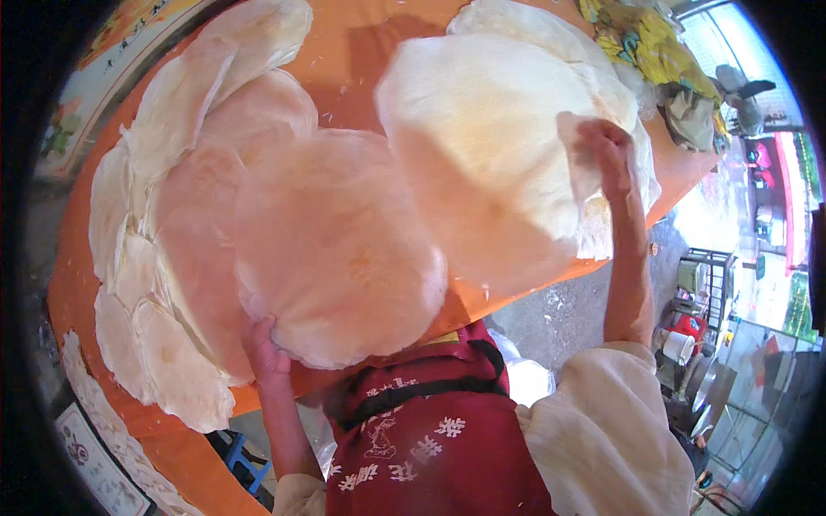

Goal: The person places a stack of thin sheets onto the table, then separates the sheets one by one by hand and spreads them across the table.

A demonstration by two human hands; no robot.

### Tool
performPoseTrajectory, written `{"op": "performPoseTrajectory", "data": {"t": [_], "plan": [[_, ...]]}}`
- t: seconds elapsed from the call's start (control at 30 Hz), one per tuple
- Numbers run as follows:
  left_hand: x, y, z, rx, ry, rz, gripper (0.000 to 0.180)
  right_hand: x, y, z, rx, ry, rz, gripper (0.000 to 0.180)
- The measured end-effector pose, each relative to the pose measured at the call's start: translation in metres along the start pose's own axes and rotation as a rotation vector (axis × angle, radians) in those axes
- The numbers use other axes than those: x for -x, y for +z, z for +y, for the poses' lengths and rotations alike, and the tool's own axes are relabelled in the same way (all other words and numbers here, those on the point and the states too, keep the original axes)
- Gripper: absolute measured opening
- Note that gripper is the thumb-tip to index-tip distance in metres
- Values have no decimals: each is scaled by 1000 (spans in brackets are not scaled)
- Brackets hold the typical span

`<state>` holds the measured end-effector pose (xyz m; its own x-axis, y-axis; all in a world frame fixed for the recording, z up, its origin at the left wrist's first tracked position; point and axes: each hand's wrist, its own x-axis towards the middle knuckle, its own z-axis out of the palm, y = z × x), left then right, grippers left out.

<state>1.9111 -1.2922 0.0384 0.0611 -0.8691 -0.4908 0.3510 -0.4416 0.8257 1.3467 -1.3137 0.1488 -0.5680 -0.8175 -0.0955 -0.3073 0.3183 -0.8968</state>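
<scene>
Several large, thin, round flatbreads lie on an orange table. My left hand [268, 346] is closed at the near left edge of the middle flatbread [344, 249], its thumb against the rim; the fingertips are partly hidden. My right hand [607, 146] is raised over the right side of the paler flatbread pile [482, 129]. Its fingers are curled in, and whatever they may hold does not show. The near edge of that pile looks smeared by motion.
More flatbreads [172, 327] overlap along the table's left side. Yellow and green crumpled bags [654, 52] sit at the far right corner of the orange table [370, 52]. A machine with a red part [688, 327] stands on the floor at right. Under the table's left end is a blue stool [245, 464].
</scene>
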Motion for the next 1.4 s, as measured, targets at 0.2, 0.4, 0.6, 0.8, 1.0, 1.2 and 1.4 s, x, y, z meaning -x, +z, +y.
{"op": "performPoseTrajectory", "data": {"t": [0.2, 0.4, 0.6, 0.8, 1.0, 1.2, 1.4], "plan": [[-3, 6, -6, -28, 0, 0, 54, -32, -72, 69, 1021, 5, 405, 50], [26, 60, 13, 60, -61, -15, 47, 61, 123, 19, -36, -39, -371, 43], [21, 107, 7, 36, 26, -244, 32, 159, 242, -60, -118, -272, -806, 47], [25, 98, 15, -28, 63, -214, 25, 146, 244, -72, -111, -261, -909, 45], [16, 119, 15, 9, -19, -158, 28, 148, 246, -73, 83, -368, -748, 30], [12, 56, 20, 148, 6, 100, 27, 61, 201, -54, -123, 3, -832, 18], [5, -29, 0, 136, 32, 150, 32, -92, 77, -88, 70, -222, -414, 18]]}}
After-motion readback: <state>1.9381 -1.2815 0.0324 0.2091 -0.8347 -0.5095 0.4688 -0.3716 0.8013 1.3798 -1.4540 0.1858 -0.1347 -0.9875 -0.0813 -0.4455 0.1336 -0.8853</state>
